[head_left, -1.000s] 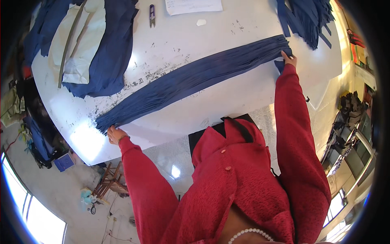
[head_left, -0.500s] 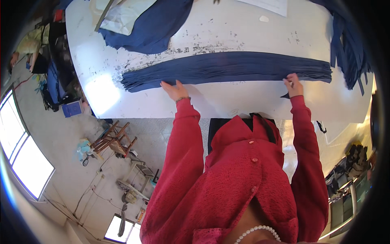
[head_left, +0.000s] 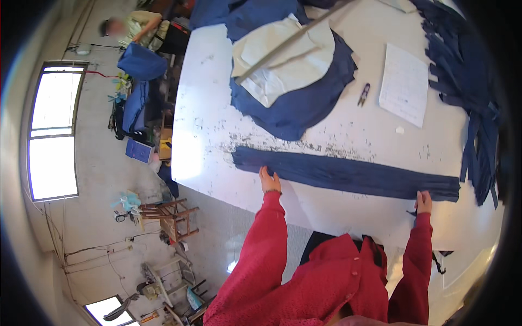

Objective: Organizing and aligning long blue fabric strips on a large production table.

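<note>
A long stack of dark blue fabric strips [head_left: 348, 173] lies across the near part of the white table [head_left: 217, 108]. My left hand [head_left: 270, 180] is at its near edge toward the left end, thumb and fingers apart, with blue fabric showing between them. Near the right end, my right hand [head_left: 423, 202] has its fingers pinched at the same near edge. A small dark tip sticks out beside that hand, and I cannot tell whether it belongs to the strips. The fingertips of my right hand are partly hidden.
Beyond the strips lies blue fabric [head_left: 293, 122] under a pale sheet [head_left: 288, 60] and a long flat bar [head_left: 288, 46]. Thread snips [head_left: 364, 94] and a written paper [head_left: 403, 84] lie to the right. Blue strips [head_left: 478, 146] hang over the right edge. A person [head_left: 142, 27] is at far left.
The view has turned, showing more of the table's far side. My left fingers have come onto the strips' edge. My right hand stays by the right end, and the stack looks narrower.
</note>
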A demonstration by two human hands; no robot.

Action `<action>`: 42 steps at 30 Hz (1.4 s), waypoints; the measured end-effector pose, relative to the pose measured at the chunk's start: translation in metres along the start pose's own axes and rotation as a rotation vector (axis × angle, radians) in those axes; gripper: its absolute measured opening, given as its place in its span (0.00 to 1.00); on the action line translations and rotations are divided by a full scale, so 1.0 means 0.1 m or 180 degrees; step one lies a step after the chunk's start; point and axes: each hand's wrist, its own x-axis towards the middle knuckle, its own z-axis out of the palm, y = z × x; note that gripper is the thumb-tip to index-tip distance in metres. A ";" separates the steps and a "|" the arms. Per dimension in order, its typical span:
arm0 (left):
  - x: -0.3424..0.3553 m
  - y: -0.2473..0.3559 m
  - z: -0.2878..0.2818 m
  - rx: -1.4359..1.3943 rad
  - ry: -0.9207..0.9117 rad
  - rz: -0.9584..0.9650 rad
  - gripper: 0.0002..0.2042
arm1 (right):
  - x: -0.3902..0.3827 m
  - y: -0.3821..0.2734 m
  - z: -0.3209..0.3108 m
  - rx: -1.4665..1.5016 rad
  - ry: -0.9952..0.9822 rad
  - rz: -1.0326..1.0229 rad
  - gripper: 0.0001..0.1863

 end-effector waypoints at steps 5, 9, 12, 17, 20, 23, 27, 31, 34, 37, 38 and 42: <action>-0.69 1.05 0.01 -0.1145 -0.0884 0.0439 0.13 | -0.80 -0.85 0.64 0.0081 0.0067 -0.0131 0.09; -1.57 2.04 -0.60 -0.2833 -0.3218 0.0235 0.19 | -1.36 -1.48 1.57 0.0093 -0.0296 -0.0605 0.06; -1.72 2.16 -0.75 -0.2890 -0.3627 0.0025 0.19 | -1.56 -1.77 1.86 0.0046 -0.0096 -0.0657 0.06; -1.63 2.21 -1.08 -0.2403 -0.3629 -0.0283 0.18 | -1.66 -1.78 2.06 0.0229 0.0060 -0.0854 0.07; -1.74 1.92 -0.86 -0.2730 -0.3056 0.0409 0.12 | -1.77 -1.83 2.12 0.0625 -0.0313 -0.0818 0.09; -1.47 2.03 -1.20 -0.2421 -0.2902 0.1008 0.10 | -1.82 -1.84 2.07 0.0714 -0.0726 -0.0990 0.13; -1.06 2.06 -1.58 -0.2762 -0.2258 0.1196 0.09 | -1.94 -1.91 2.00 0.1328 -0.1974 -0.0475 0.16; -0.53 1.90 -1.92 -0.2859 -0.1658 0.0997 0.06 | -2.03 -1.92 1.90 0.0434 -0.2368 -0.0471 0.13; -0.09 1.40 -2.02 -0.2918 -0.1200 0.0765 0.06 | -2.11 -2.15 1.74 0.0076 -0.2603 0.0248 0.11; 0.28 0.78 -2.05 -0.2583 -0.0812 0.0690 0.06 | -2.06 -2.06 1.61 -0.0344 -0.2587 -0.0302 0.12; 0.38 0.53 -2.05 -0.2536 -0.0705 0.0572 0.06 | -2.08 -2.08 1.59 -0.0200 -0.2575 -0.0264 0.10; 0.71 -0.42 -1.97 -0.2207 -0.0384 0.0011 0.08 | -2.08 -2.14 1.53 0.0023 -0.2785 -0.0159 0.09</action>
